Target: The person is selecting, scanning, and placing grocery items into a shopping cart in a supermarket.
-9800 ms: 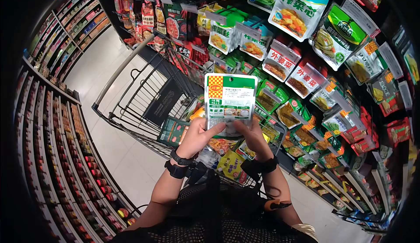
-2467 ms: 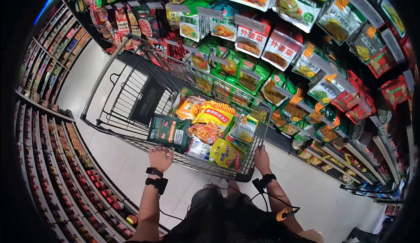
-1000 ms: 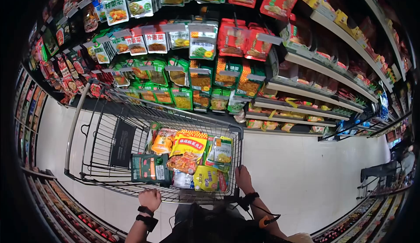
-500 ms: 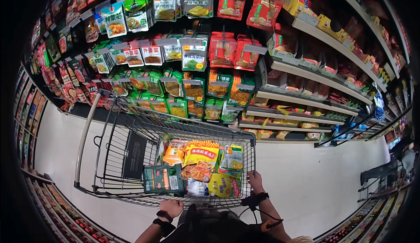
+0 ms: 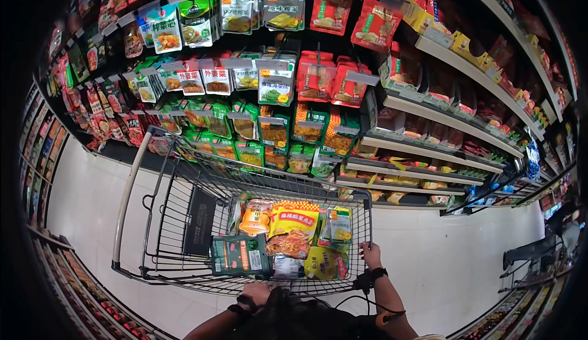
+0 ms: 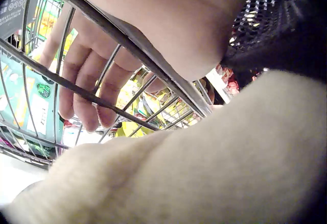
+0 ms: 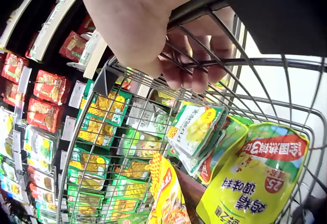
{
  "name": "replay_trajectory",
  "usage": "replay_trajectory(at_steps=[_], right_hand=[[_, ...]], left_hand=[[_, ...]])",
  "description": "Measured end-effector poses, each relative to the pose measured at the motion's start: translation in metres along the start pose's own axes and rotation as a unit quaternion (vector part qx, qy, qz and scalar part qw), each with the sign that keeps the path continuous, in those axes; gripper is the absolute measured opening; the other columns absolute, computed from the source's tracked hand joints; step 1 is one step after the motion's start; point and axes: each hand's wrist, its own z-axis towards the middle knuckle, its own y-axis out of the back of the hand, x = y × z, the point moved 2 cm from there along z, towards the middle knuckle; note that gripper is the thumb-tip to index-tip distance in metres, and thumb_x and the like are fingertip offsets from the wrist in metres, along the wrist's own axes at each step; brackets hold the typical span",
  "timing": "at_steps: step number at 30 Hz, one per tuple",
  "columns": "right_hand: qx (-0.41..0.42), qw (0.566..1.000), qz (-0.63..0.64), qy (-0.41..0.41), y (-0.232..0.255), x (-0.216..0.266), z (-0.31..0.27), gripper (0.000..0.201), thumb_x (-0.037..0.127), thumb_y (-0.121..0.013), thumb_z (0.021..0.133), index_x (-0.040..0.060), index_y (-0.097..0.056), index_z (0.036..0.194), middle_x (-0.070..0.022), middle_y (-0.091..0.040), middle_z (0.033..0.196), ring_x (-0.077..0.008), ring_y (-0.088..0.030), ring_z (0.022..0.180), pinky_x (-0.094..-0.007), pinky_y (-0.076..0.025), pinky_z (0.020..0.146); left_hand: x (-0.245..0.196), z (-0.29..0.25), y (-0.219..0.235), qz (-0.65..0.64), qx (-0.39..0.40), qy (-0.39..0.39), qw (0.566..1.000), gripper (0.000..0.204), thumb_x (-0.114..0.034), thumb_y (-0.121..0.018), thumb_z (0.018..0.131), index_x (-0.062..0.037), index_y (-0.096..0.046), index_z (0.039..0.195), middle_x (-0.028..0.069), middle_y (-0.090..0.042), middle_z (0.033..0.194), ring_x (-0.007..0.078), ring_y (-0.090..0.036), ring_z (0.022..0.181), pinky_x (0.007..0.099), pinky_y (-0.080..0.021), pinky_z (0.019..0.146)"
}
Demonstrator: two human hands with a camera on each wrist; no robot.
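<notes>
Partly hidden or unclear, left to right: left hand, on the near rim of the shopping cart, fingers masked from above; the left wrist view shows them hooked over the rim, behind its wires, thumb position impossible to tell. Silver-white packet, largely covered, label unreadable. Right hand, at the cart's right end, fingers curled round the rail, knuckles crossed by wires in the right wrist view. Person at far right, in dark legwear, dim and cut by the lens edge.

Surface and room: shelf of jars, left, running along the aisle; pale, glossy floor, visible left and right of the cart; hanging display of pouches along the far side; slanted shelves of packaged goods, right.

Cart contents, left to right: dark green pouch, near; orange-and-white pouch, behind it; red-and-yellow pouch, overlapping its neighbours; yellow bag, near right; white-and-green pouch, on another green one, far right.

In the way: black panel and wire sides, standing between the goods and the display.
</notes>
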Motion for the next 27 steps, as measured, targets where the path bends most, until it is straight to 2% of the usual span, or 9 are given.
replay_trajectory(at_steps=[6, 8, 9, 12, 14, 20, 22, 24, 27], right_hand=[[-0.007, 1.000, -0.006, -0.020, 0.005, 0.013, 0.006, 0.022, 0.020, -0.055, 0.088, 0.0003, -0.061, 0.082, -0.0051, -0.062, 0.067, -0.0117, -0.061, 0.055, -0.0250, -0.046, 0.042], [-0.013, 1.000, -0.001, -0.022, 0.008, 0.016, 0.009, 0.021, 0.020, -0.055, 0.088, 0.0002, -0.061, 0.083, -0.0052, -0.062, 0.068, -0.0120, -0.062, 0.056, -0.0254, -0.047, 0.043], [-0.014, 1.000, -0.005, -0.024, 0.009, 0.017, 0.010, 0.021, 0.020, -0.055, 0.087, -0.0002, -0.061, 0.083, -0.0052, -0.062, 0.068, -0.0121, -0.062, 0.056, -0.0256, -0.047, 0.044], [-0.013, 1.000, -0.007, -0.019, 0.011, 0.018, 0.018, 0.021, 0.019, -0.056, 0.087, -0.0006, -0.061, 0.083, -0.0051, -0.062, 0.068, -0.0123, -0.062, 0.056, -0.0259, -0.047, 0.045], [-0.009, 1.000, -0.007, -0.012, 0.013, 0.018, 0.021, 0.021, 0.019, -0.056, 0.087, -0.0007, -0.061, 0.083, -0.0049, -0.062, 0.068, -0.0124, -0.062, 0.057, -0.0260, -0.048, 0.045], [-0.004, 1.000, -0.011, -0.008, 0.034, 0.008, 0.028, 0.021, 0.020, -0.057, 0.086, 0.0000, -0.062, 0.082, -0.0057, -0.061, 0.065, -0.0131, -0.062, 0.057, -0.0268, -0.048, 0.046], [0.026, 0.999, -0.045, 0.004, 0.041, 0.005, 0.040, 0.018, 0.017, -0.054, 0.087, 0.0001, -0.062, 0.086, -0.0058, -0.063, 0.076, -0.0156, -0.065, 0.064, -0.0276, -0.051, 0.050], [0.028, 0.998, -0.058, 0.015, 0.047, -0.003, 0.046, 0.019, 0.019, -0.056, 0.086, 0.0008, -0.062, 0.085, -0.0059, -0.064, 0.074, -0.0146, -0.064, 0.062, -0.0275, -0.051, 0.049], [0.020, 0.995, -0.073, 0.064, 0.054, -0.025, 0.059, 0.023, 0.022, -0.059, 0.084, -0.0004, -0.063, 0.082, -0.0139, -0.064, 0.067, -0.0209, -0.064, 0.059, -0.0328, -0.049, 0.057]], left_hand=[[0.013, 0.020, -0.027, 0.041, 0.006, -0.081, 0.996, 0.059, -0.051, -0.038, 0.084, -0.0009, -0.067, 0.078, 0.0213, -0.064, 0.075, 0.0348, -0.064, 0.077, 0.0472, -0.049, 0.068], [0.003, 0.021, -0.022, 0.043, -0.016, -0.030, 0.998, 0.059, -0.051, -0.037, 0.085, -0.0015, -0.067, 0.077, 0.0204, -0.064, 0.073, 0.0342, -0.064, 0.077, 0.0476, -0.049, 0.068], [-0.002, 0.021, -0.018, 0.040, -0.030, -0.022, 0.999, 0.040, -0.039, -0.049, 0.081, -0.0034, -0.063, 0.070, 0.0205, -0.063, 0.069, 0.0350, -0.064, 0.069, 0.0460, -0.050, 0.059], [-0.017, 0.018, -0.010, 0.025, -0.009, 0.001, 1.000, 0.059, -0.050, -0.034, 0.087, -0.0020, -0.066, 0.074, 0.0196, -0.064, 0.072, 0.0339, -0.064, 0.075, 0.0453, -0.049, 0.069], [-0.022, 0.017, -0.009, 0.041, -0.011, -0.023, 0.999, 0.059, -0.050, -0.034, 0.087, -0.0018, -0.066, 0.074, 0.0196, -0.064, 0.072, 0.0342, -0.064, 0.074, 0.0444, -0.049, 0.069], [-0.049, 0.015, -0.013, -0.003, -0.021, 0.030, 0.999, 0.059, -0.048, -0.033, 0.086, -0.0007, -0.066, 0.074, 0.0210, -0.064, 0.073, 0.0357, -0.063, 0.075, 0.0449, -0.049, 0.071], [-0.060, 0.018, -0.013, -0.002, -0.003, 0.048, 0.999, 0.054, -0.044, -0.033, 0.086, -0.0020, -0.066, 0.078, 0.0212, -0.063, 0.072, 0.0369, -0.063, 0.073, 0.0463, -0.048, 0.072], [-0.066, 0.020, -0.018, -0.015, 0.012, 0.080, 0.997, 0.053, -0.044, -0.032, 0.086, -0.0040, -0.067, 0.083, 0.0213, -0.064, 0.079, 0.0365, -0.062, 0.080, 0.0458, -0.048, 0.075], [-0.082, 0.017, -0.030, -0.005, 0.022, 0.111, 0.994, 0.051, -0.043, -0.033, 0.086, -0.0057, -0.066, 0.090, 0.0199, -0.064, 0.090, 0.0357, -0.061, 0.088, 0.0448, -0.046, 0.079]])
